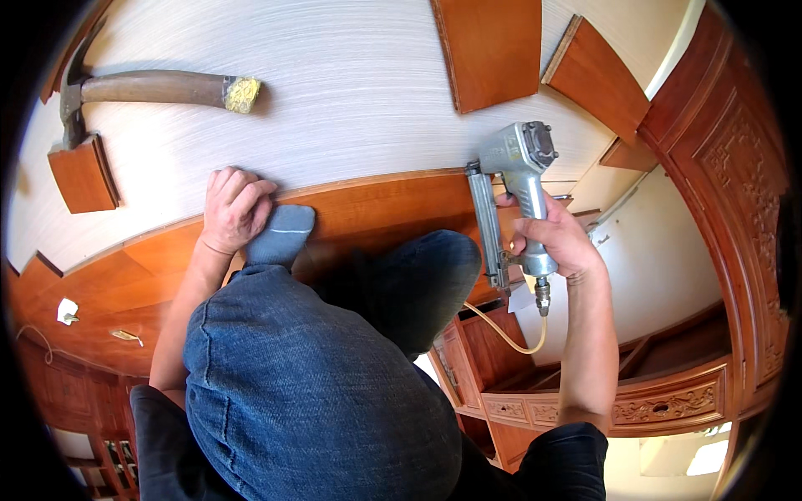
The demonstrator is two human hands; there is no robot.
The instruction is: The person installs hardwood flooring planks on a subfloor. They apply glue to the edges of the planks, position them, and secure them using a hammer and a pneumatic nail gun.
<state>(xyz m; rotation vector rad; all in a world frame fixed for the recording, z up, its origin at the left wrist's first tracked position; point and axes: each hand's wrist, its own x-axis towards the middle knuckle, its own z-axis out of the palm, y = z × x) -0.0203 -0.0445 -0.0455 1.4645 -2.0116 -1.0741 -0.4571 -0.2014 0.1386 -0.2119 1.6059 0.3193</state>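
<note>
My right hand (564, 238) is wrapped round the grip of a silver air nail gun (520, 154), its long magazine at the left. A thin yellowish air hose (511, 342) hangs in a loop from the fitting below the grip. The gun's nose is close to the edge of the reddish-brown floorboards (376, 196); whether it touches cannot be made out. At the left, my left hand (234, 213) rests with curled fingers at that edge, on the pale underlay (334, 108). Anything inside those fingers is hidden. Beside it is my foot in a grey sock (282, 238).
A wooden-handled claw hammer (159, 86) lies far left, its head against a short board offcut (85, 177). Loose boards (493, 54) lie at the far right. A carved wooden cabinet (752, 184) borders the right. Small items, including a yellow-handled one (127, 336), lie on the left floor.
</note>
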